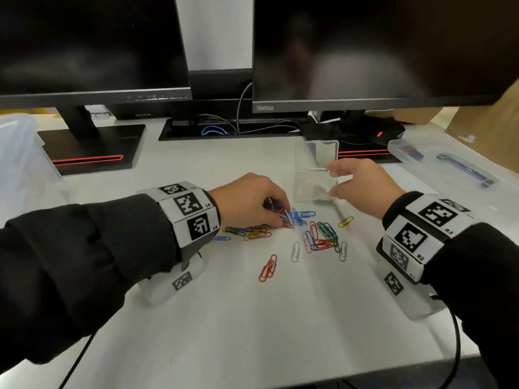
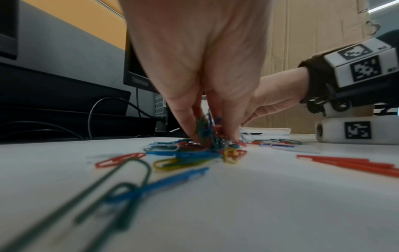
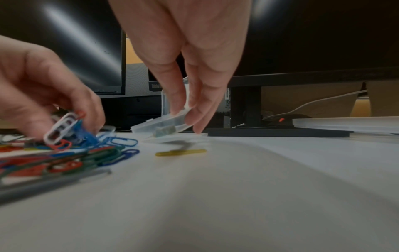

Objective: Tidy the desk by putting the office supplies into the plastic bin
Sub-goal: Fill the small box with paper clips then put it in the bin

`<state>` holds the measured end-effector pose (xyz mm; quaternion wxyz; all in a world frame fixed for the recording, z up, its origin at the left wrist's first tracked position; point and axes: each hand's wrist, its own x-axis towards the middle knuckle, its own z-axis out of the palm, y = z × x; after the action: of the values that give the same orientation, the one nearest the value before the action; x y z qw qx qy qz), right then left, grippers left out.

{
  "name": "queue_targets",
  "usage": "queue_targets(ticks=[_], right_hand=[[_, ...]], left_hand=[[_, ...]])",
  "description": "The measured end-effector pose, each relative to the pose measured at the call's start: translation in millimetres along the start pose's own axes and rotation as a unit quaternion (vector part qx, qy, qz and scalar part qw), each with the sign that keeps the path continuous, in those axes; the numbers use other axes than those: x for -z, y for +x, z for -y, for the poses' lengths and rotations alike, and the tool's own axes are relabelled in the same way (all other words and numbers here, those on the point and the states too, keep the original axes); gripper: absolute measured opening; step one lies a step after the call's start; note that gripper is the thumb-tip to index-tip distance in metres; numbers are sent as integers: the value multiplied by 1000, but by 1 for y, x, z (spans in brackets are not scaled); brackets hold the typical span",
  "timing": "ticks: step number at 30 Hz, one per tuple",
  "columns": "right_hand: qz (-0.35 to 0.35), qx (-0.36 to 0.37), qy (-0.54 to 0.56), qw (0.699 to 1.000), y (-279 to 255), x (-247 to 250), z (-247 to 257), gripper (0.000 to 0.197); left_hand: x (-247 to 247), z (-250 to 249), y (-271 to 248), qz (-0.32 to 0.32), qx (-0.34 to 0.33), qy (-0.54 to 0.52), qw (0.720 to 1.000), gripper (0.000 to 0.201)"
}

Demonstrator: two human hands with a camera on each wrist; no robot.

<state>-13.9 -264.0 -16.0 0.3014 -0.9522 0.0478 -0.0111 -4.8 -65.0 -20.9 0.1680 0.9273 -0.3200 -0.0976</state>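
1. Nearest on the white surface, two red wire clips lie together, and two pale ones sit apart beyond them.
2. Beyond those, loose coloured paperclips lie in overlapping heaps too tangled to count; one yellow clip sits alone.
3. Left hand pinches a bunch of clips in curled fingertips; part of the bunch is hidden under the palm.
4. Right hand grips the small clear plastic box by its rim, tilted, lid open behind.
5. Farther right, a clear case is cut off; two dark monitors stand behind.
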Motion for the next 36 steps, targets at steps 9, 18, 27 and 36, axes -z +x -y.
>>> queue_targets(ticks=[9,18,27,36], right_hand=[[52,51,12,997,2,-6,2,48],[53,52,-8,997,3,-7,1,47],[50,49,-64,996,2,-8,1,19],[-50,-53,-143,987,-15,5,-11,25]], left_hand=[[4,-19,32,-217,-14,-86,972,25],[1,-17,36,-166,11,-7,986,30],[-3,-11,22,-53,50,39,997,32],[7,21,-12,-65,187,138,970,33]])
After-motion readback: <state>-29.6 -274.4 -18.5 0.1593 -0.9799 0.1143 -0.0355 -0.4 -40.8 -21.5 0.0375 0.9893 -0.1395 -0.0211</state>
